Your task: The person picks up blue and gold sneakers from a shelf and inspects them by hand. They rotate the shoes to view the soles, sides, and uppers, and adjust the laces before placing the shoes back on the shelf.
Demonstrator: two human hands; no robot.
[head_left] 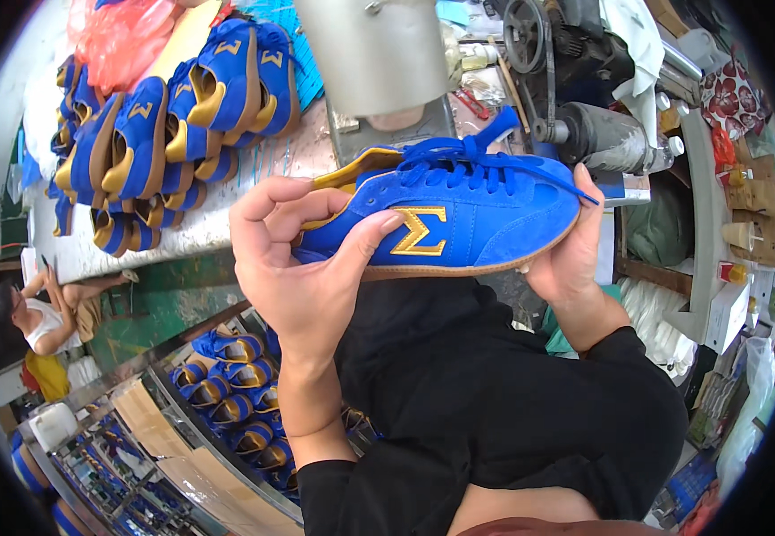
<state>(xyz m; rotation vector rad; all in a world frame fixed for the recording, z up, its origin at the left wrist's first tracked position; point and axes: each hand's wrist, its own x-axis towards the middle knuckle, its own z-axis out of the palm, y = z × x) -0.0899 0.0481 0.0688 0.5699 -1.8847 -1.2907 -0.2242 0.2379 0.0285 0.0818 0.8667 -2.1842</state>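
A blue sneaker (pixel 459 210) with blue laces, a gold emblem on its side and a brown sole is held up level in front of me, toe to the right. My left hand (pixel 303 241) grips it at the heel, thumb on the side by the emblem and fingers hooked into the gold-lined opening. My right hand (pixel 570 246) is closed on the toe end, its fingers partly hidden beneath the sole. One lace end hangs over the toe near the right fingers.
Many similar blue sneakers (pixel 142 134) are piled on the white table (pixel 213 228) at left; more fill a rack (pixel 236 393) below. A grey metal cylinder (pixel 370 54) and a belt-driven motor (pixel 597 134) stand beyond the shoe. Another person (pixel 48 322) sits at far left.
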